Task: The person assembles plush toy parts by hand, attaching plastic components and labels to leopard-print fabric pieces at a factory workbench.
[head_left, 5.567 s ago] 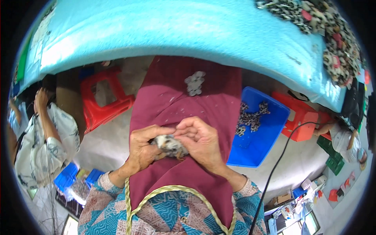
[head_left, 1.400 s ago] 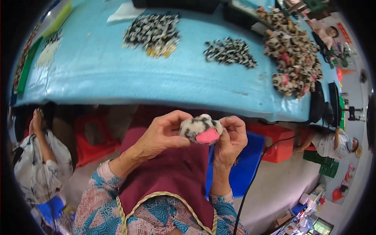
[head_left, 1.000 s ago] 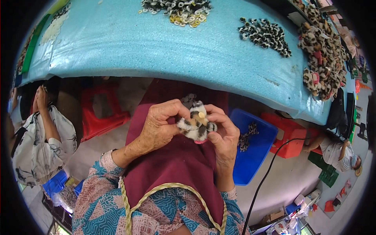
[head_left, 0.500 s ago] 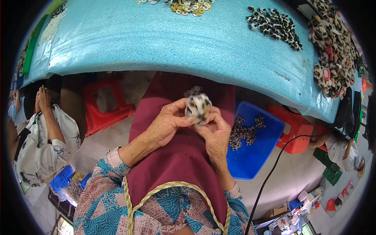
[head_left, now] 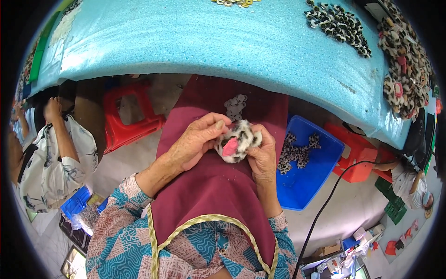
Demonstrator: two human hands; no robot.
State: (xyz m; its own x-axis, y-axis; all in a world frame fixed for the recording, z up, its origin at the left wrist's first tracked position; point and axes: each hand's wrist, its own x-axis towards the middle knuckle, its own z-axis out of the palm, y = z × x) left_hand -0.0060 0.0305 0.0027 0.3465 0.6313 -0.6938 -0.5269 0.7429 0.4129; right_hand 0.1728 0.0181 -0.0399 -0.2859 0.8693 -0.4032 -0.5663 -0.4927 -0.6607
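Note:
A fluffy white and black spotted plush piece (head_left: 244, 144) with a pink patch is held over my maroon apron. My right hand (head_left: 263, 156) grips its right side, thumb in front and fingers behind. At its left edge is my left hand (head_left: 197, 142), fingers curled and thumb drawn close to the fingertips; whether something small is between them is too small to make out. Just beyond the plush, several translucent white discs (head_left: 235, 108) lie on the apron.
A blue table (head_left: 209, 51) spans the far side, bearing ring-shaped discs (head_left: 237, 2), black-and-white round parts (head_left: 338, 25) and heaped spotted plush pieces (head_left: 404, 69). Right of my lap, a blue bin (head_left: 297, 190) holds spotted pieces. Red stools (head_left: 130, 118), a black cable (head_left: 320, 209) and other people are nearby.
The plush piece has been turned so its pink patch now shows. My left thumb and fingers have moved from gripping its front to its upper left edge. The view has shifted slightly.

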